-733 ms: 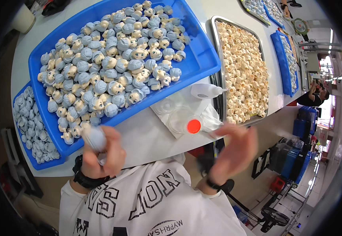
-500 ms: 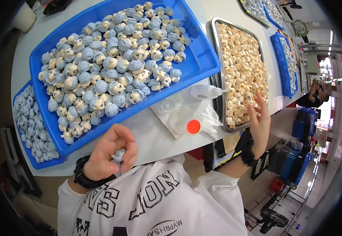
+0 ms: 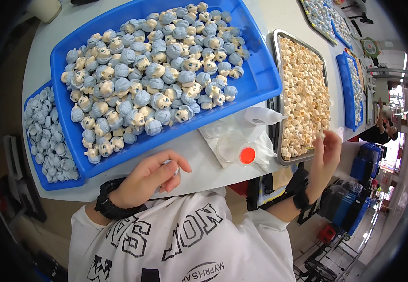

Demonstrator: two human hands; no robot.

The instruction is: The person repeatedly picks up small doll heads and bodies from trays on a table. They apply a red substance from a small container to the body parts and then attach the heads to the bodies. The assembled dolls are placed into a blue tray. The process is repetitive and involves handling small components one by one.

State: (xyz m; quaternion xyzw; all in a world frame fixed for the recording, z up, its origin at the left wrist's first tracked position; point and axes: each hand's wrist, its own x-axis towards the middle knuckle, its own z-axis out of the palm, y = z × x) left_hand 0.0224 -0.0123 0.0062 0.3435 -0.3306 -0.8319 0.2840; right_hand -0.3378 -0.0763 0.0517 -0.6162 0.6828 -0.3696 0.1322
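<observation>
My left hand (image 3: pixel 150 178) is curled in front of my shirt, by the near edge of the table. Only slivers of a pale blue doll hair piece show between its fingers. My right hand (image 3: pixel 327 152) is raised over the near end of a metal tray (image 3: pixel 279 94). Between its thumb and fingertips is a small cream doll face piece (image 3: pixel 320 136). Many like pieces, hollow and cream-coloured, fill that tray. A big blue bin (image 3: pixel 265 77) holds doll heads (image 3: pixel 154 70) with pale blue hair and painted eyes.
A smaller blue bin (image 3: pixel 68 185) of loose blue hair pieces (image 3: pixel 49 136) sits at the left. Between big bin and tray are a white squeeze bottle (image 3: pixel 262 115), a clear cup with red-orange contents (image 3: pixel 247 155) and crumpled white tissue (image 3: pixel 265 148). Another person (image 3: pixel 386 129) is far right.
My right hand has closed its fingertips on a cream face piece and lifted slightly from the pile. My left hand has turned over, its back now upward. The whole view has shifted a little.
</observation>
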